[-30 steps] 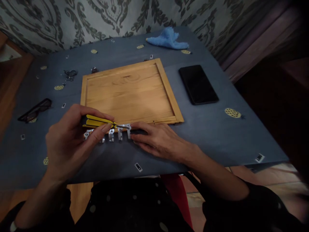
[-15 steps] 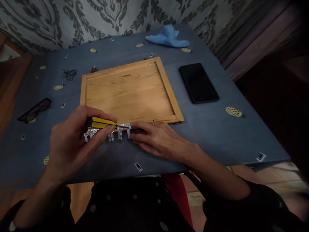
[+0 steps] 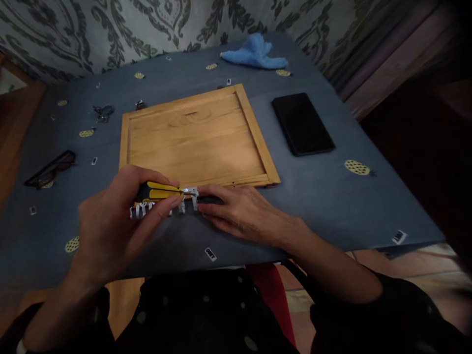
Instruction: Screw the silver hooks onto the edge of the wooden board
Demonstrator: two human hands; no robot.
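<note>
My left hand [image 3: 110, 221] is closed around a yellow and black screwdriver [image 3: 162, 191], held level with its tip pointing right. The tip meets a dark strip with several silver hooks [image 3: 182, 205] lying at the near edge of a wooden board [image 3: 195, 137]. My right hand [image 3: 239, 214] lies on the strip's right end, fingers together and pressing it onto the blue table [image 3: 313, 196]. Part of the strip is hidden under both hands.
A black phone [image 3: 302, 124] lies right of the board. A blue cloth [image 3: 254, 53] sits at the far edge. Dark glasses [image 3: 49, 169] rest at the left. Small metal parts [image 3: 103, 112] lie at the far left. A patterned wall rises behind the table.
My left hand with the screwdriver has shifted slightly to the right. The right hand has stayed on the strip. The view has tilted down a little.
</note>
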